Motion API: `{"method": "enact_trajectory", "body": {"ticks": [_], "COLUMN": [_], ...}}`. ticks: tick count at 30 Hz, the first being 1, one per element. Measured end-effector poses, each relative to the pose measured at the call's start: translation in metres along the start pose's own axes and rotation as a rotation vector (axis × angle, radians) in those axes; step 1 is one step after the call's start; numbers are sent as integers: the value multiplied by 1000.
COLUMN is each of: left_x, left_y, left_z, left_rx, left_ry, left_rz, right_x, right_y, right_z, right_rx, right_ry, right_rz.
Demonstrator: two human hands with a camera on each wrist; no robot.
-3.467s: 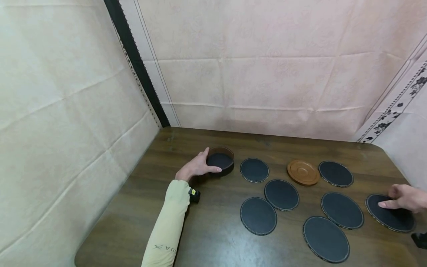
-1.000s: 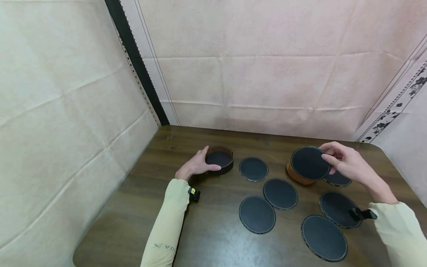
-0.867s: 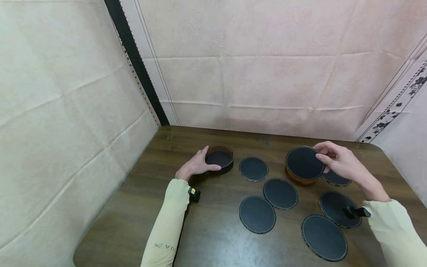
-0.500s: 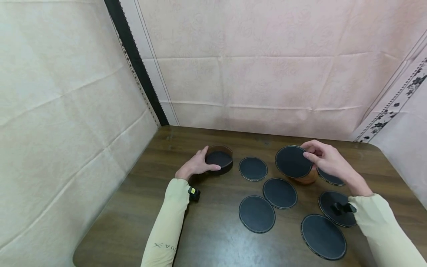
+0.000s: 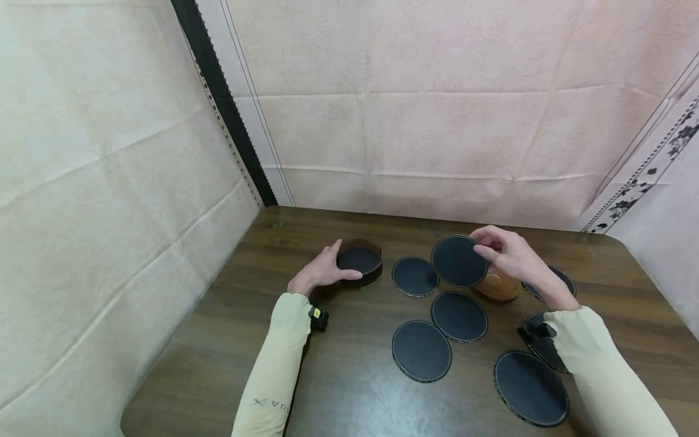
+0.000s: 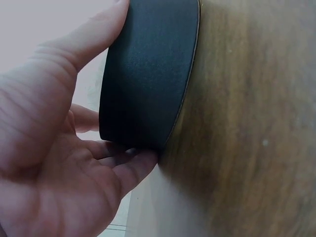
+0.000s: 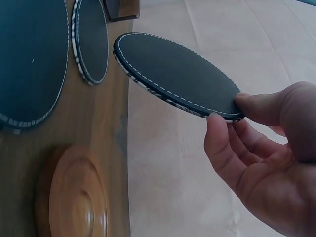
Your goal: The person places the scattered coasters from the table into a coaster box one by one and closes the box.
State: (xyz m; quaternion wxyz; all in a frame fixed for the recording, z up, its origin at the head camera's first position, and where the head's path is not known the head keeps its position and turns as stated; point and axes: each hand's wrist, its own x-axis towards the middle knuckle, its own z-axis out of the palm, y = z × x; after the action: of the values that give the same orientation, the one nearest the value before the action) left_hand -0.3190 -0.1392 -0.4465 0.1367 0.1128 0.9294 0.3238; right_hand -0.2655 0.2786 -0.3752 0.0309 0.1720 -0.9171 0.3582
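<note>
Head view: the right hand [image 5: 505, 255] holds a black round coaster [image 5: 460, 261] by its edge in a narrow pinch grip, raised over the desk [image 5: 218, 340] near the wooden disc [image 5: 497, 286]; the left hand [image 5: 322, 267] grips a dark round holder [image 5: 359, 261]. Only here do the holder's brown inner back wall and all six flat coasters [image 5: 422, 351] appear. Right wrist view: pale stitching and a patterned rim become visible on the raised coaster, thumb above, fingers below. Left wrist view: thumb and fingers touch the holder's smooth black outer wall.
</note>
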Motion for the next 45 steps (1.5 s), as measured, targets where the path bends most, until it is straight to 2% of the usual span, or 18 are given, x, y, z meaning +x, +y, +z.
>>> {"method": "enact_trajectory", "body": {"ticks": [10,19,36,45], "left_x": [0,0,0,1], "left_y": [1,1,0,-1], "left_z": [2,2,1,1], "left_rx": [-9,-5,-25,18], "left_ry": [7,15,6,11], "left_rz": [-2,3,-1,11], "right_x": [23,42,68,78], "right_y": [-13,-29,-55,-65], "right_z": [22,42,91,121], "right_rx": [67,177,292,304], "right_ry": [-21,3,120,166], "right_rz": [-2,-40,-70,-72]}}
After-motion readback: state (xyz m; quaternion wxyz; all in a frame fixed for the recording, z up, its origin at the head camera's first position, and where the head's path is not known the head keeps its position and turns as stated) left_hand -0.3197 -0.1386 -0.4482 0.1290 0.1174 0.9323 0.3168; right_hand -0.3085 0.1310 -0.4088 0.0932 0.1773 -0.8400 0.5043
